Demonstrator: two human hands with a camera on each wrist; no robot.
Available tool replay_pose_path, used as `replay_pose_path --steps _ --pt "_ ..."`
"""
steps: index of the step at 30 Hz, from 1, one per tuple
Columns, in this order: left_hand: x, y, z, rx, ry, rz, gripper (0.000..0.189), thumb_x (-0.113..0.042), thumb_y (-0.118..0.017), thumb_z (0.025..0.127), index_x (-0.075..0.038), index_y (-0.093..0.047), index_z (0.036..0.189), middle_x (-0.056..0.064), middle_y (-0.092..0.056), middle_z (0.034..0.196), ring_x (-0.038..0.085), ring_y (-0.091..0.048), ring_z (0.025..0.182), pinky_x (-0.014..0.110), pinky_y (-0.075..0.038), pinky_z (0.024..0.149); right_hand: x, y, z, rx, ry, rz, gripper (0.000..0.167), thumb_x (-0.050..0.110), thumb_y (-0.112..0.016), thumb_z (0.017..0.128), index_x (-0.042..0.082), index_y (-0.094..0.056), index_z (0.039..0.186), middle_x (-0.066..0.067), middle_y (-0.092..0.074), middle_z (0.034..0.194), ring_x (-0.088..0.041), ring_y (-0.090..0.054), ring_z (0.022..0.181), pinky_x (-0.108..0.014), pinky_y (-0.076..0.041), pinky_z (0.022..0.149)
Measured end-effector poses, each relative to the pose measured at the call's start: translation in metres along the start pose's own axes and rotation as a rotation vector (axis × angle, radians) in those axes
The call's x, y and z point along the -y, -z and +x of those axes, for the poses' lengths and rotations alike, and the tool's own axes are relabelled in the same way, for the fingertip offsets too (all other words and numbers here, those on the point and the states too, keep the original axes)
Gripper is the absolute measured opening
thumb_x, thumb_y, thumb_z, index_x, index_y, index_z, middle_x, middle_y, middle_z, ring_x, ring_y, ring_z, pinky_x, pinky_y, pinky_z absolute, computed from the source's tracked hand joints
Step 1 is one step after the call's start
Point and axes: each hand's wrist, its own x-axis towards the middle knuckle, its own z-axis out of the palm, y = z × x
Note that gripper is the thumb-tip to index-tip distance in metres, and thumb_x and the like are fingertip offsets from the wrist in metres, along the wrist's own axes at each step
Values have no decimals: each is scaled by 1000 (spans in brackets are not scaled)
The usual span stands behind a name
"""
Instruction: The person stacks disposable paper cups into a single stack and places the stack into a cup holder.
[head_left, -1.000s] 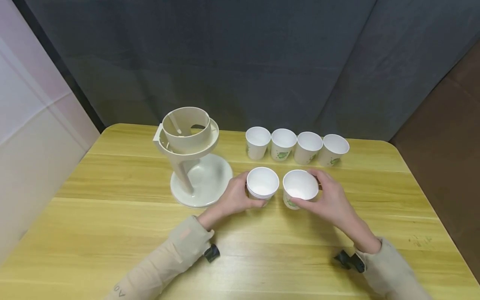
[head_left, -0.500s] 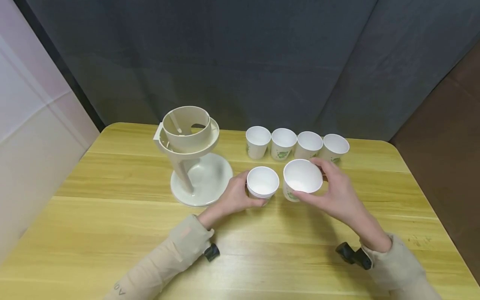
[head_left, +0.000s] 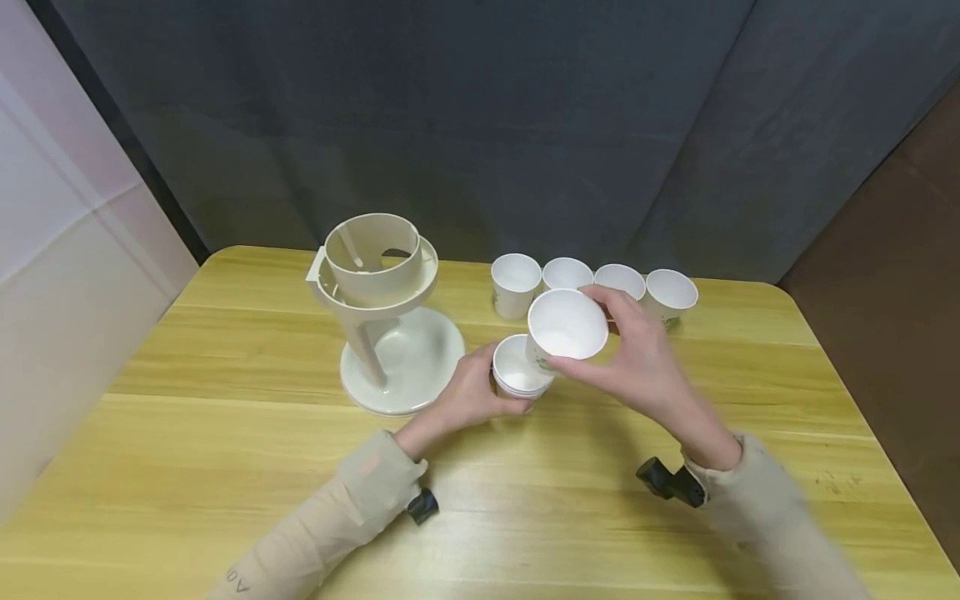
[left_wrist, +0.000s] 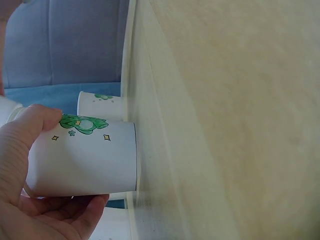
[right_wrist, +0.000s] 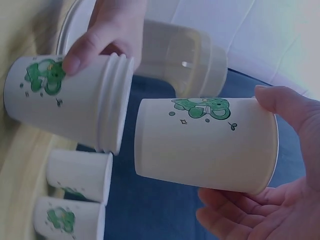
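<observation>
My left hand (head_left: 474, 392) grips a short stack of nested white paper cups (head_left: 516, 375) standing on the table. Green cartoon prints show on the stack (right_wrist: 60, 95) in the right wrist view, where several rims sit one inside another. With thumb and fingers, my right hand (head_left: 637, 358) holds a single paper cup (head_left: 567, 327) by its rim end. This cup (right_wrist: 205, 145) is upright and raised just above the stack's mouth, slightly to its right. In the head view it overlaps the stack's right rim. The left wrist view shows the stack's lowest cup (left_wrist: 85, 160) with its base at the tabletop.
Several white paper cups (head_left: 516, 287) stand in a row at the table's back edge. Left of the stack is a cream plastic stand (head_left: 375, 287) with a ring-shaped holder over a round base (head_left: 427, 358). A dark curtain (head_left: 450, 125) hangs behind the wooden table (head_left: 225, 483).
My right hand has lifted its paper cup off the table and carried it left, from beside the stack to above it. The left hand has stayed on the stack.
</observation>
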Motion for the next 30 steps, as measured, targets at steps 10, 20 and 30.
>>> replay_pose_path --steps 10,20,30 --pt "0 0 -1 11 -16 -10 68 -18 -83 62 2 -53 120 12 -63 105 23 -60 96 34 -50 83 -6 -25 7 53 17 99 67 18 -87 62 2 -54 118 -5 -61 106 -17 -56 92 -34 -50 77" --pt "1 -1 -1 3 -39 -4 71 -18 -84 62 2 -52 122 14 -62 109 25 -59 100 37 -49 85 -19 -43 5 116 5 81 64 21 -86 63 2 -56 116 -7 -60 108 -19 -57 95 -35 -51 78" --pt "-1 0 -1 -5 -24 -16 73 -18 -83 61 3 -52 123 15 -62 111 26 -59 102 37 -48 89 -29 -56 -4 189 -43 52 63 27 -84 65 3 -55 115 -10 -58 110 -21 -56 97 -37 -51 81"
